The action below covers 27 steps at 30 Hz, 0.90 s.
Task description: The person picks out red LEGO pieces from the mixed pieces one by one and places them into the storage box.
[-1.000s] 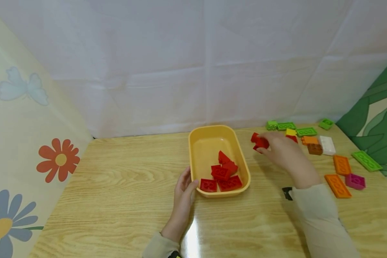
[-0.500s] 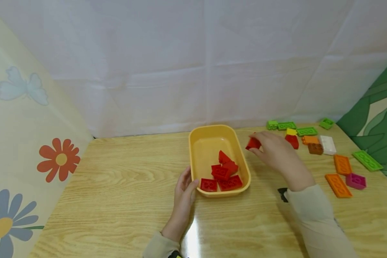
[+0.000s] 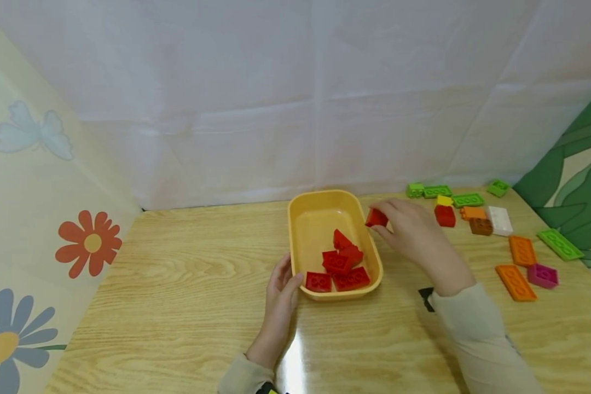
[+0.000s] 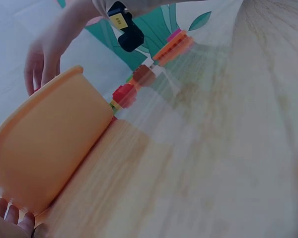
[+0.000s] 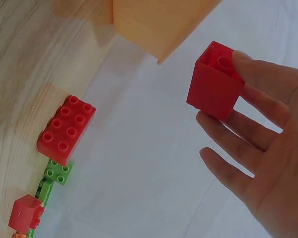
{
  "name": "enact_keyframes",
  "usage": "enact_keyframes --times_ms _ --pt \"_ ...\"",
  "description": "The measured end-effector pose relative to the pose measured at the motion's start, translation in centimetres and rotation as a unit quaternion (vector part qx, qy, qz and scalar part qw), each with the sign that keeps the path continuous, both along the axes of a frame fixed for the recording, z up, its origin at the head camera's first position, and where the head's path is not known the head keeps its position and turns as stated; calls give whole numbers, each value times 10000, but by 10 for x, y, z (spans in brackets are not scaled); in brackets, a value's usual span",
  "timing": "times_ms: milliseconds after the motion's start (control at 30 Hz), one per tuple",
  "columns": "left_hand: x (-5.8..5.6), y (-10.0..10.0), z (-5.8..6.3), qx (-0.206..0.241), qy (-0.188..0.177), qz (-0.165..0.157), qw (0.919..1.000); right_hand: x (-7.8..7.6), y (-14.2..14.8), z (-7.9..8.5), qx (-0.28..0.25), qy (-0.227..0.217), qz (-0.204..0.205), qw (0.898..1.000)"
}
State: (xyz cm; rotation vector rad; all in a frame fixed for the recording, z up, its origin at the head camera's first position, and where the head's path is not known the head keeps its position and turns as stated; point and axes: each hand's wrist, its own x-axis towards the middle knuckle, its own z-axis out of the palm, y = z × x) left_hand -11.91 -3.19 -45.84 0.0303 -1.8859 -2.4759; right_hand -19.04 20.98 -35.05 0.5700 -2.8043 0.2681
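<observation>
- Beige sleeve nearest; its left hand sits at 8 o'clock on the yellow tray (12 = far side). Grip narrow on the corner: thumb at rim, fingers along the outer wall.
- Surface: bare wood from 9 to 10 o'clock.
- Red bricks inside the tray, bunched from 4 to 7, heap reaching the middle. Tray floor open from 10 to 12; roomiest landing spot.
- Right hand just short of 3. Grip holding a red block, hollow side showing to the right wrist; block beside the rim at 2.
- Step in hand, my reading: placing red pieces into the tray, this one not yet in. Next move likely calls for clearing the raised edge, then lowering and release. Height against the rim: can't tell.
- Beyond: studded red brick, right wrist view only; another red piece between 2 and 3.
- White cloth at 12 bounds the far edge.
</observation>
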Motion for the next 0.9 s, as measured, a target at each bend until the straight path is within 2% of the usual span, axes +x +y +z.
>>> enact_keyframes --times_ms 167,267,433,900 --pt "0 0 -2 -43 14 1 10000 1 -5 0 41 0 69 10000" --pt "0 0 0 91 -214 -20 9997 1 -8 -1 29 6 141 9999" --pt "-1 0 0 198 -380 -10 9991 1 -11 -4 32 76 243 9997" --pt "0 0 1 187 -329 8 9993 5 -19 -7 58 169 364 9992"
